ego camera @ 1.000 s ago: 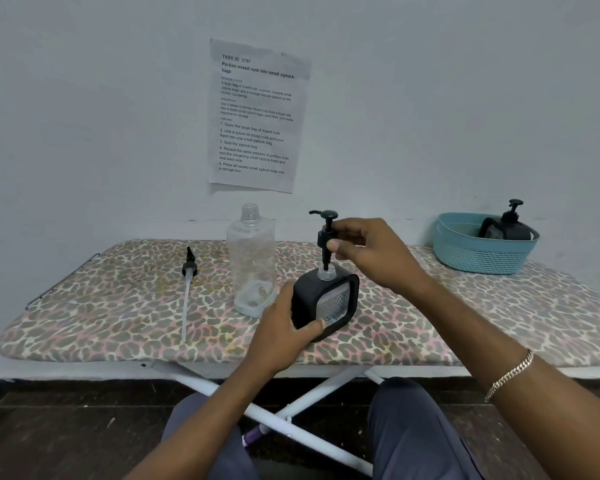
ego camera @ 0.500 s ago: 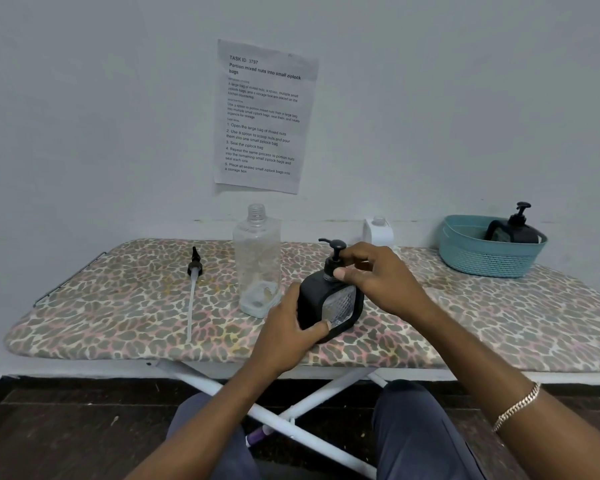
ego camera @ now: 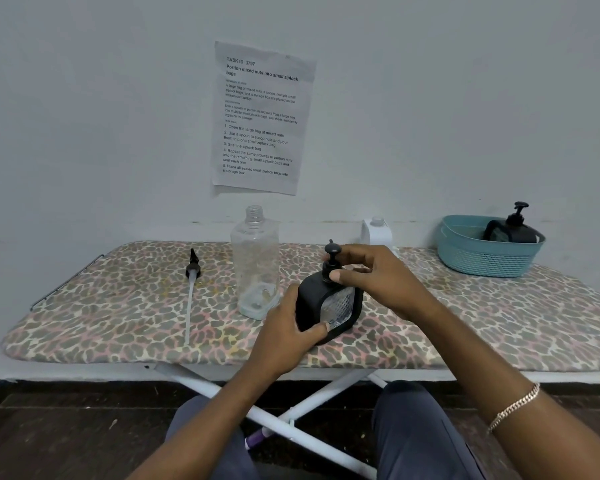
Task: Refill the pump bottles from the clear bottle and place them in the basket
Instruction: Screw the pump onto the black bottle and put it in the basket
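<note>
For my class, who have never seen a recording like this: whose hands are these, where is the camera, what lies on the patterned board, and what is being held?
No machine here: a person wears a camera on the head, looking down at their own hands. The left hand steadies a black pump bottle standing on the ironing board; the right hand grips its pump top. Beside it stands a clear bottle, uncapped and nearly empty. Further left lies a loose pump with tube. At far right a teal basket holds another pump bottle.

Pump head (ego camera: 331,259) now seated down in black bottle (ego camera: 328,306), was raised earlier. Right hand (ego camera: 374,278) dropped to the collar.
</note>
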Action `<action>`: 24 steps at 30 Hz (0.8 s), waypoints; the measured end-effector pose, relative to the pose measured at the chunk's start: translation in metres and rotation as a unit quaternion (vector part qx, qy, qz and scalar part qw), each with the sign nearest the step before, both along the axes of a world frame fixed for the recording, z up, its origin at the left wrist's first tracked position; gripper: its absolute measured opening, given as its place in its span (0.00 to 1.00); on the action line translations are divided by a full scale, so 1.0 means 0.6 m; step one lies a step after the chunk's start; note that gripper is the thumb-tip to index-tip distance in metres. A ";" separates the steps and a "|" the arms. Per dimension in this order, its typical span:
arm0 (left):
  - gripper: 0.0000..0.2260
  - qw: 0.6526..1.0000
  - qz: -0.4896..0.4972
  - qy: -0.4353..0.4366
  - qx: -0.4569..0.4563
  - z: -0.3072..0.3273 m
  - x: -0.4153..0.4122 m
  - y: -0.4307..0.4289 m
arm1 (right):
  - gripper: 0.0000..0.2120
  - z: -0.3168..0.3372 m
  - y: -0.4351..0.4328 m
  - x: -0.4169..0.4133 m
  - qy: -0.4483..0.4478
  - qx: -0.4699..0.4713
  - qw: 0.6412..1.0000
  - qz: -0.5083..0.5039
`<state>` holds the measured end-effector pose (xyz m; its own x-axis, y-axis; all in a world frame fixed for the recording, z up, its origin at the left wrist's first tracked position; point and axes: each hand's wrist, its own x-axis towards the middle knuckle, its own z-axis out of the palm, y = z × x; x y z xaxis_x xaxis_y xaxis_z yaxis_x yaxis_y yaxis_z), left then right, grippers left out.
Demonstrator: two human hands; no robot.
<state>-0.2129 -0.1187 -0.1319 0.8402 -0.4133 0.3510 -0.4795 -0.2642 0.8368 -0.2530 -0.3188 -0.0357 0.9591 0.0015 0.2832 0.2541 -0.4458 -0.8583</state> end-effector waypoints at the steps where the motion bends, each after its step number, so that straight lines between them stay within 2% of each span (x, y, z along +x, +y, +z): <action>1: 0.23 1.000 0.000 0.000 -0.001 0.000 0.000 0.000 | 0.14 0.001 -0.001 0.000 0.000 0.005 1.000 0.006; 5: 0.23 1.000 0.002 -0.002 0.003 0.000 0.001 -0.001 | 0.09 -0.006 0.006 0.006 -0.014 -0.012 0.999 -0.039; 10: 0.24 1.000 0.004 -0.004 0.004 0.000 0.002 -0.001 | 0.19 -0.021 0.023 0.010 -0.041 -0.034 0.993 -0.109; 12: 0.24 1.000 0.005 -0.005 0.006 0.001 0.001 -0.001 | 0.20 -0.020 0.023 0.013 -0.028 -0.041 0.995 -0.088; 15: 0.23 1.000 0.003 -0.004 0.006 0.000 0.001 -0.001 | 0.14 -0.008 0.015 0.010 0.007 -0.011 1.000 -0.018; 18: 0.23 1.000 0.002 -0.002 0.005 0.000 0.000 -0.001 | 0.12 -0.003 0.004 0.008 0.007 0.017 1.000 0.023; 21: 0.23 1.000 0.002 -0.001 0.003 0.001 -0.001 -0.001 | 0.09 -0.004 0.005 0.008 -0.004 0.015 1.000 0.012; 24: 0.24 1.000 0.001 -0.001 0.001 0.002 -0.001 0.000 | 0.09 -0.011 0.013 0.012 -0.021 -0.005 0.999 -0.049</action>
<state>-0.2136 -0.1187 -0.1305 0.8405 -0.4118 0.3521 -0.4806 -0.2666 0.8354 -0.2456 -0.3111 -0.0423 0.9422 -0.0882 0.3232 0.2447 -0.4778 -0.8437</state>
